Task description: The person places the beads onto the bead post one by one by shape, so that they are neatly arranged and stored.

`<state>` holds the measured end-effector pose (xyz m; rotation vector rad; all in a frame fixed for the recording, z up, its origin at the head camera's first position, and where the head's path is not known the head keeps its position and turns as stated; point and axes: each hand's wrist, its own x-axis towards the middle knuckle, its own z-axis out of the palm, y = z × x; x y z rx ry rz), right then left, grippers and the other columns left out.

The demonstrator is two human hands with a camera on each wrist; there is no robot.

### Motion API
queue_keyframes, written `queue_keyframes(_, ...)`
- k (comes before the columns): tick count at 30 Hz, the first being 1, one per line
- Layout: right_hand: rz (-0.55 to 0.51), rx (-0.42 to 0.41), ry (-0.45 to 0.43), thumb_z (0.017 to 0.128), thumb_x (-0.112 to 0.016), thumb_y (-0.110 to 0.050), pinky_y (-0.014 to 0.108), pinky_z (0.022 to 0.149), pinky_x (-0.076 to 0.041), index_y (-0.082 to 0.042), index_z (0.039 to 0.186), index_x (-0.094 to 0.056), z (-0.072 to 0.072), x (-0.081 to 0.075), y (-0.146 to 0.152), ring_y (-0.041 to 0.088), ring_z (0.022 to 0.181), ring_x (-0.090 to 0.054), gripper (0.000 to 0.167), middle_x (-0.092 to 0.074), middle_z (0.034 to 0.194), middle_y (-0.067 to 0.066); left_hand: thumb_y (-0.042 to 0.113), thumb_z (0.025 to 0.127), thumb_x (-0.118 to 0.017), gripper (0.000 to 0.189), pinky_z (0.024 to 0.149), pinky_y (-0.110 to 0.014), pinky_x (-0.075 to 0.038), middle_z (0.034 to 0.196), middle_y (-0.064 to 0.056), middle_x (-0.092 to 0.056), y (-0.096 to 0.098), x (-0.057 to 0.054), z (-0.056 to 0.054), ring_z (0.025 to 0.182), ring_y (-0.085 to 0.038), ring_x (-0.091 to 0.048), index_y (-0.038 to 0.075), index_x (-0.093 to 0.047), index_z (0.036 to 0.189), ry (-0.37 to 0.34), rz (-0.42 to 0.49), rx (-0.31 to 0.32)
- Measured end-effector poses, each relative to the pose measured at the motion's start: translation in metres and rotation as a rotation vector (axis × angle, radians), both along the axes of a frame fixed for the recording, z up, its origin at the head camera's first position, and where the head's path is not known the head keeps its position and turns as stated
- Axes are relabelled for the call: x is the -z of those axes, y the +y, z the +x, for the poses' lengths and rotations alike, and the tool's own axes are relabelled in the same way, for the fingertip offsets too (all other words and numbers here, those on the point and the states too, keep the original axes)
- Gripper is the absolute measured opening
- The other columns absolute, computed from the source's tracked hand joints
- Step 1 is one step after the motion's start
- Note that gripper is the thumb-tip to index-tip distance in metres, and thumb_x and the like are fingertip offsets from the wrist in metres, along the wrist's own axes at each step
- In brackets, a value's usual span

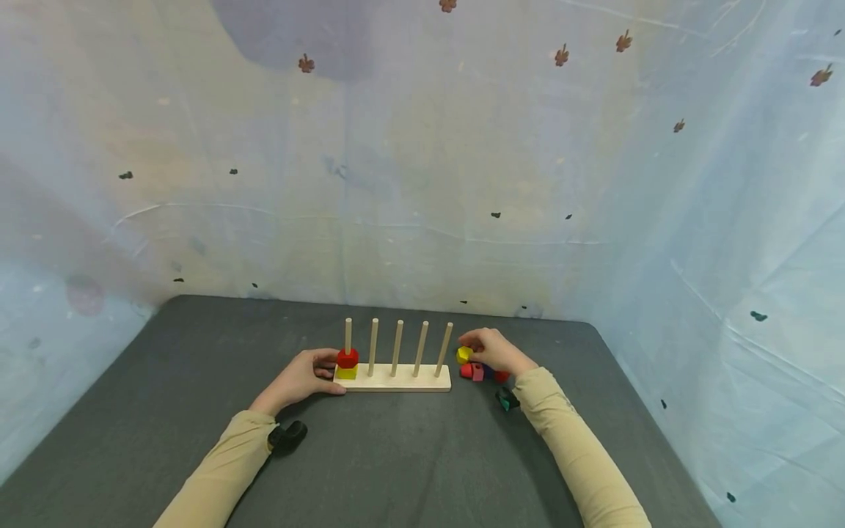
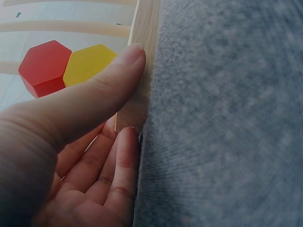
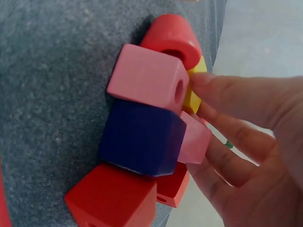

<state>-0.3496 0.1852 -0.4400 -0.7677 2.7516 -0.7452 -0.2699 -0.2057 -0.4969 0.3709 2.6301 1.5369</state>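
A wooden peg board (image 1: 396,384) with several upright pegs stands on the table. My left hand (image 1: 298,380) grips its left end, the thumb along the front edge and the fingers round the end. On the leftmost peg a red hexagonal block (image 1: 347,359) sits over a yellow hexagonal block (image 1: 346,374). Right of the board, my right hand (image 1: 496,352) pinches another yellow block (image 1: 464,355), its thumb against the block in the right wrist view. Pink blocks (image 3: 147,78), a dark blue block (image 3: 142,137) and a red tapered block (image 3: 173,40) lie close by.
More red blocks (image 3: 113,196) lie at the near end of the pile. The dark grey table (image 1: 396,455) ends at a pale patterned curtain (image 1: 409,183) behind and at the right. A black wrist camera (image 1: 287,438) is worn on the left arm.
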Motion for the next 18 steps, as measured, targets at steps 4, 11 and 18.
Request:
queue_keyframes(4, 0.021, 0.002, 0.002, 0.085, -0.069, 0.003, 0.036, 0.082, -0.053, 0.002, 0.12, -0.064, -0.0005, -0.0016, 0.0, 0.023, 0.094, -0.061, 0.036, -0.064, 0.113, 0.013, 0.021, 0.068, -0.087, 0.071, 0.089, -0.041, -0.051, 0.123, -0.015, -0.06, -0.0002, 0.0001, -0.0004, 0.107, -0.029, -0.059, 0.001, -0.056, 0.13, 0.001, 0.001, 0.0)
queue_keyframes(11, 0.062, -0.014, 0.04, 0.082, -0.074, -0.002, 0.034, 0.075, -0.053, 0.001, 0.114, -0.068, -0.0015, -0.0032, 0.0013, 0.017, 0.086, -0.06, 0.033, -0.065, 0.099, 0.008, 0.022, 0.068, -0.088, 0.073, 0.088, -0.04, -0.052, 0.122, -0.015, -0.061, -0.001, 0.0024, -0.0027, 0.105, -0.028, -0.061, 0.0, -0.056, 0.13, 0.005, 0.01, 0.012)
queue_keyframes(18, 0.04, -0.011, 0.01, 0.081, -0.075, -0.002, 0.031, 0.071, -0.05, -0.001, 0.111, -0.069, -0.0004, -0.0036, 0.0023, 0.015, 0.078, -0.054, 0.031, -0.064, 0.093, 0.005, 0.022, 0.067, -0.088, 0.074, 0.088, -0.04, -0.051, 0.122, -0.015, -0.061, -0.0018, 0.0032, -0.0037, 0.106, -0.028, -0.06, 0.0, -0.056, 0.13, -0.002, 0.016, 0.016)
